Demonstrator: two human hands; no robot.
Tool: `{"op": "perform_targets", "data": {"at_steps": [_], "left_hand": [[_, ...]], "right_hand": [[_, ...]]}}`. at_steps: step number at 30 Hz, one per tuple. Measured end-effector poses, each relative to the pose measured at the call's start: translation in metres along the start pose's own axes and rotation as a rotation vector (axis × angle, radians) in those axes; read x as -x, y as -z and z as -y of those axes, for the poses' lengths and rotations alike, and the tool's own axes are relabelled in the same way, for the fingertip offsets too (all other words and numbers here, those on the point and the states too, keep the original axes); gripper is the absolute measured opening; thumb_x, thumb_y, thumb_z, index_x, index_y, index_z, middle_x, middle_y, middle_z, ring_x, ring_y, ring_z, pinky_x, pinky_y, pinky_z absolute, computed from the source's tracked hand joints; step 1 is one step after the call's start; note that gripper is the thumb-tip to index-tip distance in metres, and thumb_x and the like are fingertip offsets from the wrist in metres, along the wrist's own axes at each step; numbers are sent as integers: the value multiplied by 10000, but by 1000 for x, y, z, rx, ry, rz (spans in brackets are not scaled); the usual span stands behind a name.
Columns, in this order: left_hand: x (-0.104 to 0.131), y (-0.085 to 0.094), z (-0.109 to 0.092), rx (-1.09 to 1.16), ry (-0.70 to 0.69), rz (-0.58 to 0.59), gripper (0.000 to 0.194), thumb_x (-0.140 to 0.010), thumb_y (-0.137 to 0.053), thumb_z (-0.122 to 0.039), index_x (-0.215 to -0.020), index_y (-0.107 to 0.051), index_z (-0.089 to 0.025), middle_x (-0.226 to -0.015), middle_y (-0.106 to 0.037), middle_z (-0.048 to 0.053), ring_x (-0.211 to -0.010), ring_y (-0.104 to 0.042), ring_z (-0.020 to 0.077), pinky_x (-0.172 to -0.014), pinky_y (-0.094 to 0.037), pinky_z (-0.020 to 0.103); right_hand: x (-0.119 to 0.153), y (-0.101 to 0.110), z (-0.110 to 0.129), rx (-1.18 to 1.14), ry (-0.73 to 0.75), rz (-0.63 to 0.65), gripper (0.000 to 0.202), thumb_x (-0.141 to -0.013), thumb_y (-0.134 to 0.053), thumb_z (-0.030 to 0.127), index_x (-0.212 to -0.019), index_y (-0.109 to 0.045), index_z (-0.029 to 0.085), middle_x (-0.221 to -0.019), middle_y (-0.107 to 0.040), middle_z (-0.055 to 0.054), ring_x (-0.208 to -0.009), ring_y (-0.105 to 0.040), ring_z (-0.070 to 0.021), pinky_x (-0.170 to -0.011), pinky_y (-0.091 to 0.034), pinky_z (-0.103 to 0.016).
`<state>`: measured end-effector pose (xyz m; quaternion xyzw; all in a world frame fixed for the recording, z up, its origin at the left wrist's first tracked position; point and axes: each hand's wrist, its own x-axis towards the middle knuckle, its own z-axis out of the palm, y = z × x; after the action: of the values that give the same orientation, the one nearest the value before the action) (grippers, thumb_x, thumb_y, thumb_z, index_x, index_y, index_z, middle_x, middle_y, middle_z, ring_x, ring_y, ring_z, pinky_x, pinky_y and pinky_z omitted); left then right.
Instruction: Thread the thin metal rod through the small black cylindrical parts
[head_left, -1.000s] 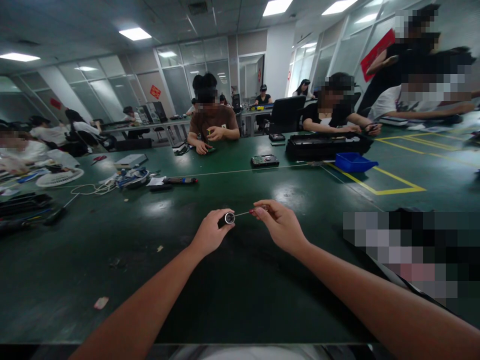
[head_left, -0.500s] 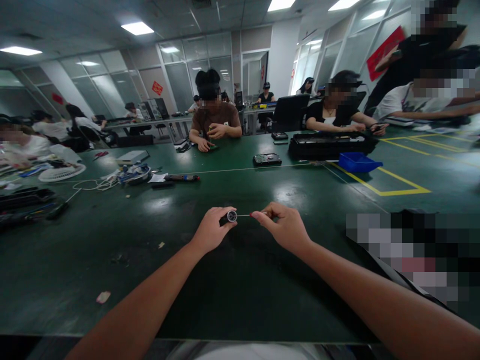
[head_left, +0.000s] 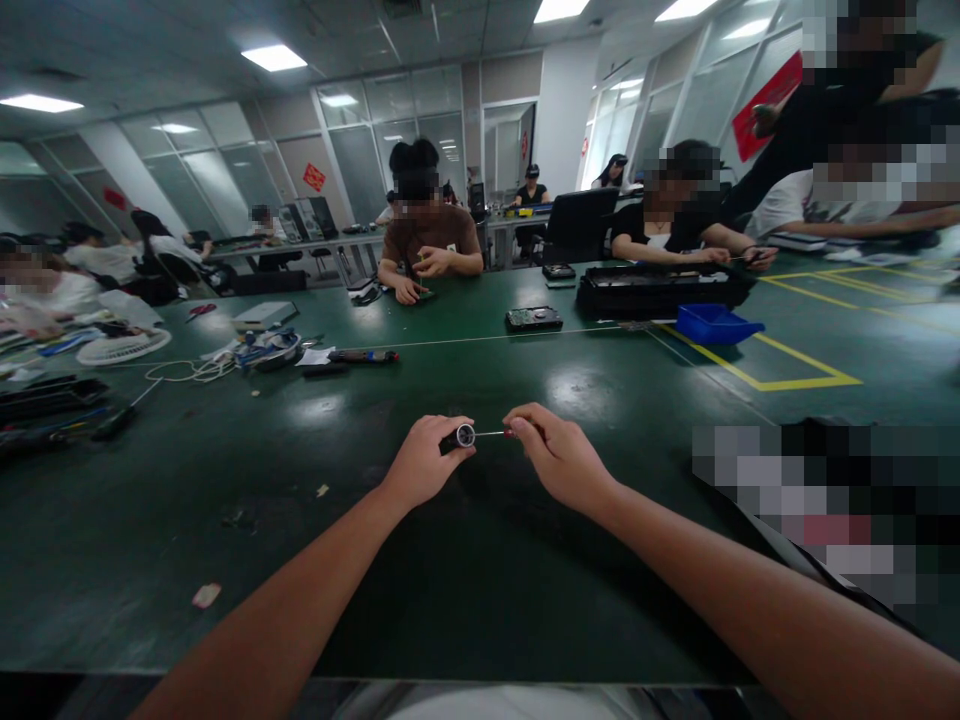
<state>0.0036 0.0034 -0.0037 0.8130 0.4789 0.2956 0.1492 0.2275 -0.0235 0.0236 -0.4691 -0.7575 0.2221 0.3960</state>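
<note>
On the dark green tabletop (head_left: 480, 600), far left, a round white slatted plastic piece (head_left: 124, 348). Centre, the left hand (head_left: 421, 462), thumb and fingers clamped around a small black cylinder (head_left: 465, 436) with a silvery rim, its end facing the viewer. Next, a thin metal-shafted tool (head_left: 490, 433) reaching to the cylinder's rim, pinched between thumb and fingertips of the right hand (head_left: 564, 456). Farther right, a blue plastic tray (head_left: 718, 325).

Table (head_left: 480, 600): was green, bore yellow lines (head_left: 811, 384).
Tray (head_left: 716, 325): stood in front of a black casing (head_left: 664, 294).
Drive (head_left: 533, 319): lay left of the tray.
Heap (head_left: 266, 350): lay near a box (head_left: 264, 316).
</note>
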Motion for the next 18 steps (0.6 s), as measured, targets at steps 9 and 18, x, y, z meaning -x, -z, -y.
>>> {"op": "perform_targets", "data": {"at_steps": [9,18], "left_hand": [[-1,0,4,-16,16,-27,345,-844,-702,-251,-1187,-663,-250,-1141,-687,31,-1075,-579,230,-970,-432,393],[0,-1,4,-20,18,-24,361,-846,-702,-267,-1204,-656,-253,-1146,-684,35,-1078,-573,236,-978,-425,409]], "right_hand": [[0,-2,-1,-22,-12,45,184,-984,-418,300,-1037,-571,212,-769,-637,-9,-646,-575,-163,-610,-409,-297],[1,-4,-4,-64,54,-7,161,-937,-503,265,-1084,-553,218,-942,-687,-46,-826,-648,-192,-725,-477,-324]]}}
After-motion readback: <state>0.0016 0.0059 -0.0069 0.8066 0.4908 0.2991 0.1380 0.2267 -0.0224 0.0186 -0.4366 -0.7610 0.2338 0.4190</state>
